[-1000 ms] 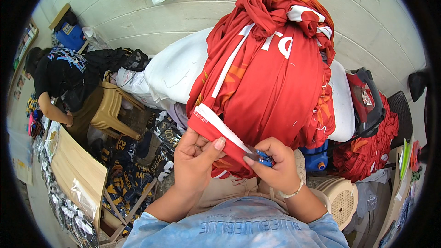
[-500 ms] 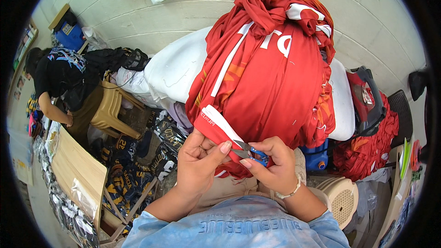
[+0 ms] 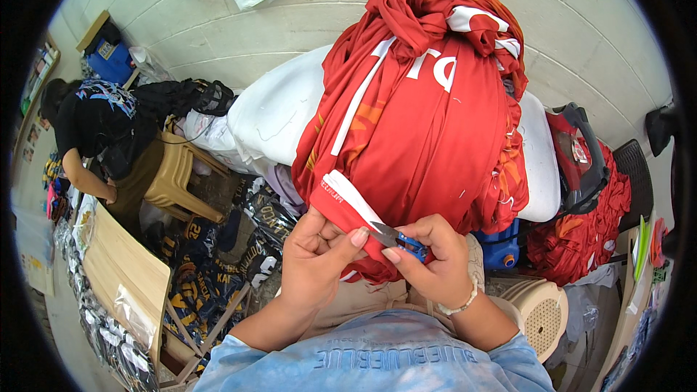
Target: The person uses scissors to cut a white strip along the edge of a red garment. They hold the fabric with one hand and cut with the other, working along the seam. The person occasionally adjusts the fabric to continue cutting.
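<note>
Near a pale block wall [image 3: 239,33], the left hand [image 3: 319,255] pinched a white-banded red cloth edge [image 3: 341,202], its long axis slanting down rightward to blue-handled metal scissors [image 3: 387,234] gripped by the right hand [image 3: 438,260].

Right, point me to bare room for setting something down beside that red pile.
Widest: the white surface, left of the red fabric pile, before the wall; loose threads lie there. A narrower strip shows between the pile and the red-and-black case. Crowded: the near side, where the left hand holds red-and-white cloth and the right hand scissors.
</note>
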A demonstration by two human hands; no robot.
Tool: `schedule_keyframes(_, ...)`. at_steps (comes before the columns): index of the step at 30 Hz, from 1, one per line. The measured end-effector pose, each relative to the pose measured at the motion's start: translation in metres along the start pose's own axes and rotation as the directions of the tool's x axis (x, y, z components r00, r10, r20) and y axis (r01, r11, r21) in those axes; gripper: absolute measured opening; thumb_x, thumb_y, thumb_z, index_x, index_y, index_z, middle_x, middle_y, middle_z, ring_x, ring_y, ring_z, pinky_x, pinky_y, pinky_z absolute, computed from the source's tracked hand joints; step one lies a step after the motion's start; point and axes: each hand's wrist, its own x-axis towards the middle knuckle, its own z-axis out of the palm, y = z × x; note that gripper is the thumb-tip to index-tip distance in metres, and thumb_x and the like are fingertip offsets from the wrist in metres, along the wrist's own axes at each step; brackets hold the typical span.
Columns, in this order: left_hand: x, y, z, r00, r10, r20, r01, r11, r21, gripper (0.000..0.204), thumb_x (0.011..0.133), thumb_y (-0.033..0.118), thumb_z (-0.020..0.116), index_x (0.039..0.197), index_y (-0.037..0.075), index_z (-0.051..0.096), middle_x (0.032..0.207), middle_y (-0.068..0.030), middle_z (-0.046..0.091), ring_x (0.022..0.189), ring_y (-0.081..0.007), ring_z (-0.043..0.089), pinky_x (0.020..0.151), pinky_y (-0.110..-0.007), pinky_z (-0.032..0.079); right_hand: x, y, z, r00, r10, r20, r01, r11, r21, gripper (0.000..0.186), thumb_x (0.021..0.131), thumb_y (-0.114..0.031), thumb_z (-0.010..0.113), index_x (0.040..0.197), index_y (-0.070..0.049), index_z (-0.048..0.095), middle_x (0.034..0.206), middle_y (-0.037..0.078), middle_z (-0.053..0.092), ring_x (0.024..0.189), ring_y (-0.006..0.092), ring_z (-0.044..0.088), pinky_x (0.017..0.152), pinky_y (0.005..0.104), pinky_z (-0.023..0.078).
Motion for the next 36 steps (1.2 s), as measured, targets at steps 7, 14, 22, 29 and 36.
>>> schedule_keyframes(7, 0.003, -0.002, -0.002, 0.998, 0.036, -0.056, -0.034, 0.999, 0.041, 0.04, 0.087, -0.004, 0.057, 0.124, -0.003, 0.045, 0.106, -0.0125, 0.063, 0.095, -0.0174, 0.063, 0.083, -0.031, 0.054, -0.004, 0.012, -0.003, 0.987, 0.106, 0.123, -0.109, 0.994, 0.022, 0.017, 0.074, 0.0, 0.071, 0.084, -0.003, 0.058, 0.072, 0.003, 0.059, 0.059, 0.0047, 0.053, 0.053, 0.0201, 0.042)
schedule_keyframes(14, 0.003, 0.002, -0.003, 0.997, 0.028, -0.07, -0.025, 0.999, 0.041, 0.045, 0.087, -0.003, 0.055, 0.129, -0.004, 0.041, 0.107, -0.0152, 0.062, 0.094, -0.0208, 0.064, 0.081, -0.034, 0.055, -0.007, 0.011, 0.0, 0.983, 0.165, 0.079, -0.176, 0.971, 0.162, 0.023, 0.077, -0.008, 0.075, 0.09, -0.001, 0.056, 0.073, 0.004, 0.061, 0.06, 0.0052, 0.053, 0.054, 0.0201, 0.043)
schedule_keyframes(22, 0.001, 0.001, -0.002, 0.999, 0.024, -0.029, -0.023, 0.999, 0.04, 0.042, 0.087, -0.005, 0.056, 0.128, -0.005, 0.044, 0.104, -0.0129, 0.064, 0.094, -0.0149, 0.063, 0.081, -0.027, 0.051, 0.001, 0.008, 0.0, 0.998, -0.049, 0.04, 0.049, 0.999, 0.002, 0.027, 0.076, -0.011, 0.076, 0.091, 0.0, 0.057, 0.076, 0.008, 0.066, 0.064, 0.0081, 0.06, 0.056, 0.0221, 0.046)
schedule_keyframes(29, 0.0, -0.002, -0.003, 0.999, 0.034, 0.0, -0.033, 0.999, 0.036, 0.041, 0.087, -0.006, 0.056, 0.126, -0.005, 0.044, 0.105, -0.0129, 0.064, 0.095, -0.0141, 0.062, 0.083, -0.026, 0.05, 0.004, 0.003, 0.001, 0.996, -0.081, 0.043, 0.083, 0.996, -0.039, 0.026, 0.076, -0.011, 0.077, 0.089, 0.0, 0.057, 0.074, 0.01, 0.065, 0.062, 0.0102, 0.061, 0.056, 0.023, 0.047)
schedule_keyframes(36, -0.001, 0.0, -0.002, 1.0, 0.019, -0.009, -0.019, 0.999, 0.048, 0.039, 0.087, -0.006, 0.057, 0.124, -0.006, 0.046, 0.104, -0.0125, 0.064, 0.094, -0.014, 0.063, 0.082, -0.026, 0.05, 0.004, 0.004, 0.002, 0.998, -0.051, 0.025, 0.052, 0.996, -0.073, 0.023, 0.076, -0.011, 0.076, 0.085, 0.0, 0.058, 0.068, 0.009, 0.062, 0.056, 0.0103, 0.056, 0.051, 0.0239, 0.044)
